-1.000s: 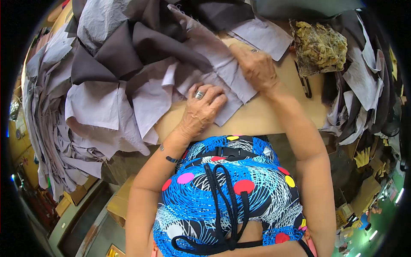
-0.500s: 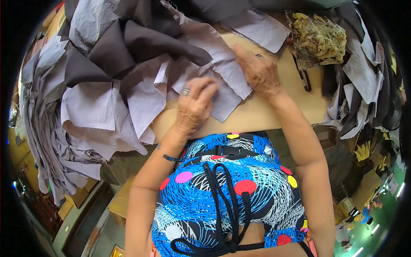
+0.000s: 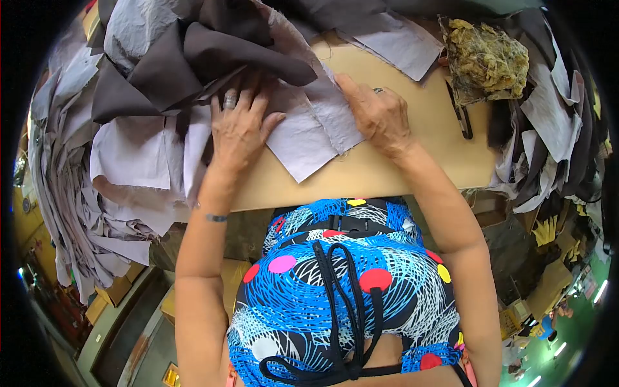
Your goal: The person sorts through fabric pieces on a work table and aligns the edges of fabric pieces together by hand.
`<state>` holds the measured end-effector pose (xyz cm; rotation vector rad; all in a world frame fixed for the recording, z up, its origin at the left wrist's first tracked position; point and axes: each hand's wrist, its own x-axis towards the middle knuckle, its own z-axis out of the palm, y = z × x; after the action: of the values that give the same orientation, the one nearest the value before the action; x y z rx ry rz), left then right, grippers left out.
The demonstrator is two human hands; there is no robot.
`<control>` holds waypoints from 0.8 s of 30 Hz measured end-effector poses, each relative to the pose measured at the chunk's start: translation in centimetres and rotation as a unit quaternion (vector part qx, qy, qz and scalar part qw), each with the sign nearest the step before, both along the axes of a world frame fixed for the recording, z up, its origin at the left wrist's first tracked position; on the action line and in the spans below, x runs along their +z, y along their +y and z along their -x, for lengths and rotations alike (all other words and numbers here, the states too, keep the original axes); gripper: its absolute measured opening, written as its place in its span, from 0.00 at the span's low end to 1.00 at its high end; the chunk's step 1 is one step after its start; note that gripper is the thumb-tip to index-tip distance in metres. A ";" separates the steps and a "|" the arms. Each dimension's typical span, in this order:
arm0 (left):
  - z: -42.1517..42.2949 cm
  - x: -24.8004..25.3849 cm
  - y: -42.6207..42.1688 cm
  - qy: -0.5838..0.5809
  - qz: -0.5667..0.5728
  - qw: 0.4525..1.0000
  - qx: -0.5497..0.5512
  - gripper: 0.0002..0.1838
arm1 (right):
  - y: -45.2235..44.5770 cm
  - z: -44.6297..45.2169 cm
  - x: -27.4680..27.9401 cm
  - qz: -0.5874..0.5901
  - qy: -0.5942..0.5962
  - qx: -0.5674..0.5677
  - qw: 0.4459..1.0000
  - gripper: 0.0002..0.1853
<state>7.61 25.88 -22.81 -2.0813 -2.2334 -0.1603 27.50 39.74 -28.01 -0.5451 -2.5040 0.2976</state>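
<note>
My left hand (image 3: 242, 126) lies palm down on the pale grey-lilac fabric, fingers and thumb apart, its fingertips under a fold of dark cloth (image 3: 235, 55). To its right, a pale fabric piece (image 3: 306, 132) with a seam and frayed edges lies flat on the tan tabletop. My right hand (image 3: 382, 116) is at this piece's right edge, fingers curled in and the index finger against the cloth. What lies beneath its fingers is partly hidden. Another pale flap (image 3: 135, 155) hangs at the left, beside my left forearm.
A clear bag of yellowish fluffy scraps (image 3: 487, 61) sits at the back right, beside a slim black tool (image 3: 463, 116). Fabric strips hang in heaps over the left (image 3: 61, 174) and right (image 3: 551, 122) table edges. Another pale piece (image 3: 400, 45) lies at the back.
My left hand has moved left and spread its fingers on the cloth. The seamed piece now lies flatter and further left. My right hand has shifted slightly left and down.
</note>
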 end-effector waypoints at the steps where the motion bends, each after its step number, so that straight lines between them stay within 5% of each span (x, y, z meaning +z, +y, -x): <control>1: -0.8 0.2 -0.2 -0.027 -0.025 0.999 -0.002 0.22 | 0.0 0.0 -0.1 -0.005 0.003 -0.001 1.000 0.24; 6: -8.0 -0.1 -0.4 -0.352 -0.107 0.929 0.040 0.12 | -0.2 0.2 0.1 0.002 0.001 -0.007 1.000 0.24; 13: -9.8 -1.1 -1.1 -0.357 -0.073 0.931 0.035 0.09 | 0.5 -0.6 0.6 0.016 -0.038 -0.011 0.999 0.23; 16: -10.1 -1.5 -1.1 -0.373 -0.085 0.922 0.054 0.09 | 0.6 -0.8 1.5 -0.070 0.059 -0.014 0.996 0.19; 24: -10.1 -1.4 -0.9 -0.373 -0.081 0.922 0.064 0.10 | -3.9 -4.4 3.1 0.296 0.027 0.032 0.954 0.08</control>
<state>17.73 25.02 -24.26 -1.9781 -2.5839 -1.2701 31.87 35.88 -24.87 -0.6708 -2.3600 1.0918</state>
